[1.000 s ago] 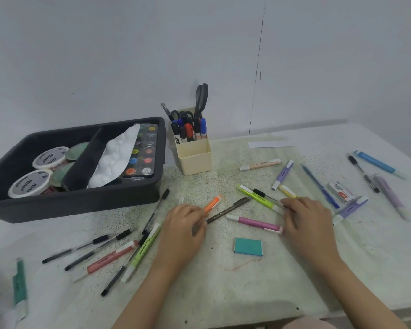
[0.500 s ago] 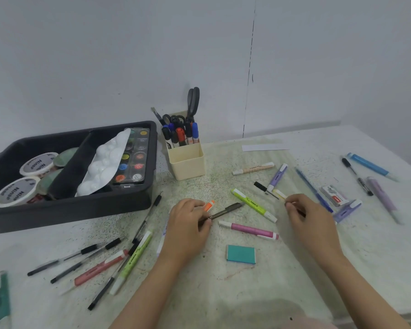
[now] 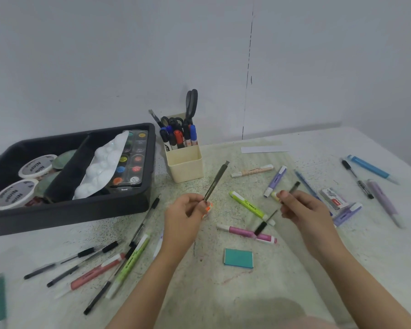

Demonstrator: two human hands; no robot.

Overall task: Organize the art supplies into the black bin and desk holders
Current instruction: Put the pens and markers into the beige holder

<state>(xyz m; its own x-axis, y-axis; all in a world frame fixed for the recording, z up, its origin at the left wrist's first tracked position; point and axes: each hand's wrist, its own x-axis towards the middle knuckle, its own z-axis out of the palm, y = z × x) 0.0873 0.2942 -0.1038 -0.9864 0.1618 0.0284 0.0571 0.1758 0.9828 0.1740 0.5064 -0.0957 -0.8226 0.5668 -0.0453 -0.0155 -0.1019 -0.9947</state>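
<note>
My left hand (image 3: 183, 219) grips a thin dark craft knife (image 3: 216, 181) above the table, its tip pointing up toward the cream desk holder (image 3: 185, 163). An orange highlighter (image 3: 208, 208) shows just under its fingers. My right hand (image 3: 301, 212) pinches a thin black pen (image 3: 294, 187); a second blurred black pen (image 3: 264, 223) hangs below its fingers. The black bin (image 3: 67, 207) stands at the left with paint tubs, a white palette and a watercolour set inside.
Loose highlighters lie between the hands: a green one (image 3: 248, 205) and a pink one (image 3: 246, 233). A teal eraser (image 3: 238, 258) lies near the front. Pens are scattered at the left (image 3: 86, 264) and at the right (image 3: 356, 179). The holder holds scissors and markers.
Both hands have risen off the table. The left lifted the craft knife and swung it upright; the right picked up thin black pens from among the highlighters.
</note>
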